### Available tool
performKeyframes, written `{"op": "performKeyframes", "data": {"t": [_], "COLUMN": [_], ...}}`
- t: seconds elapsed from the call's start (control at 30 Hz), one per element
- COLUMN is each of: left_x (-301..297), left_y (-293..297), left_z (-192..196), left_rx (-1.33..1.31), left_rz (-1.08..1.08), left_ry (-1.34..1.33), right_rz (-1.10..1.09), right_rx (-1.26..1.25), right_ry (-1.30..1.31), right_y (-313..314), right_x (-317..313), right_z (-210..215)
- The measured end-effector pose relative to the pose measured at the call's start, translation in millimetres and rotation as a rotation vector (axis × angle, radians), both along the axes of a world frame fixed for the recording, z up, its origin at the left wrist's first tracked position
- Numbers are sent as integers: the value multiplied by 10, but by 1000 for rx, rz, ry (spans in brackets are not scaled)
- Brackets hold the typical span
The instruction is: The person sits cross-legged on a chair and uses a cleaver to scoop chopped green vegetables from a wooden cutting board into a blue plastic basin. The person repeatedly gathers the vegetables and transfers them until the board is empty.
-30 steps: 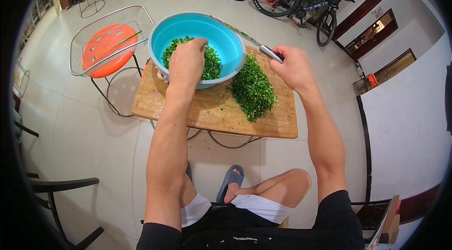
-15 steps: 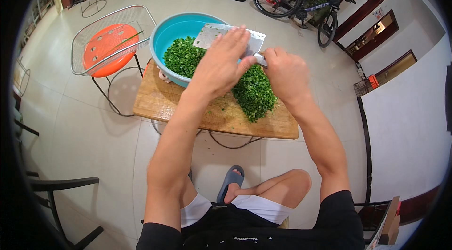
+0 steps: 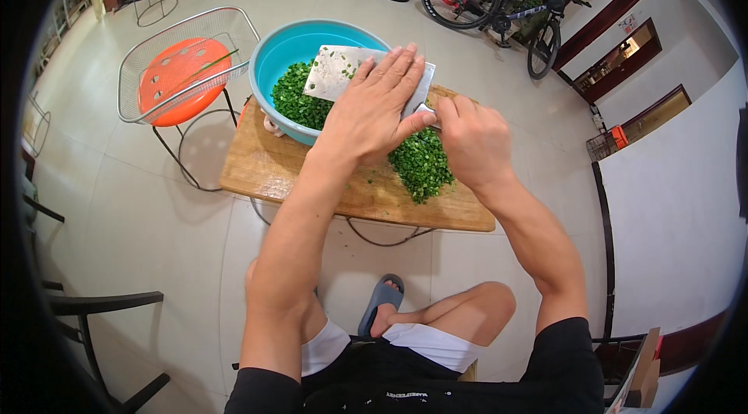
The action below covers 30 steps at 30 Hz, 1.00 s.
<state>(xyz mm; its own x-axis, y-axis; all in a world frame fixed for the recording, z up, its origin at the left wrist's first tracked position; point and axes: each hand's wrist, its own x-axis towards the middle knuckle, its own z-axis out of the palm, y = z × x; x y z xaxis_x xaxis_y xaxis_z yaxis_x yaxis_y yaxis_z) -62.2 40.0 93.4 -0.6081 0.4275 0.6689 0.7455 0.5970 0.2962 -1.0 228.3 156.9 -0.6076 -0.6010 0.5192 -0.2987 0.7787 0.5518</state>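
Note:
A cleaver lies tilted across the right side of a turquoise basin, its broad blade flecked with green bits. My right hand is closed around its handle. Stretched flat, my left hand rests over the blade with nothing gripped, covering much of the metal. Finely chopped greens, which look like scallions, fill part of the basin. Another heap of chopped greens sits on the wooden board, below the knife and between my forearms. The underside of the blade is hidden.
Left of the board, a wire basket holding a few green stalks rests on an orange stool. The basin overlaps the board's far left corner. A bicycle stands at the back right, and a dark chair is at the lower left.
Both hands and the cleaver have shifted slightly nearer, with the blade a little further left over the basin. The heap on the board looks smaller at its upper part.

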Motion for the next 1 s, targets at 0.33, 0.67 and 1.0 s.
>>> {"op": "performKeyframes", "data": {"t": [0.33, 0.67, 1.0], "left_x": [-189, -241, -187], "left_y": [-251, -337, -388], "left_z": [-130, -170, -82], "left_rx": [3, 229, 216], "left_rz": [223, 420, 521], "left_ry": [-104, -253, -276], "right_rz": [-56, -144, -85], "right_rx": [-60, -282, -1487], "right_ry": [-34, -46, -882], "right_y": [213, 549, 513], "right_x": [106, 136, 95], "right_z": [141, 66, -171]}}
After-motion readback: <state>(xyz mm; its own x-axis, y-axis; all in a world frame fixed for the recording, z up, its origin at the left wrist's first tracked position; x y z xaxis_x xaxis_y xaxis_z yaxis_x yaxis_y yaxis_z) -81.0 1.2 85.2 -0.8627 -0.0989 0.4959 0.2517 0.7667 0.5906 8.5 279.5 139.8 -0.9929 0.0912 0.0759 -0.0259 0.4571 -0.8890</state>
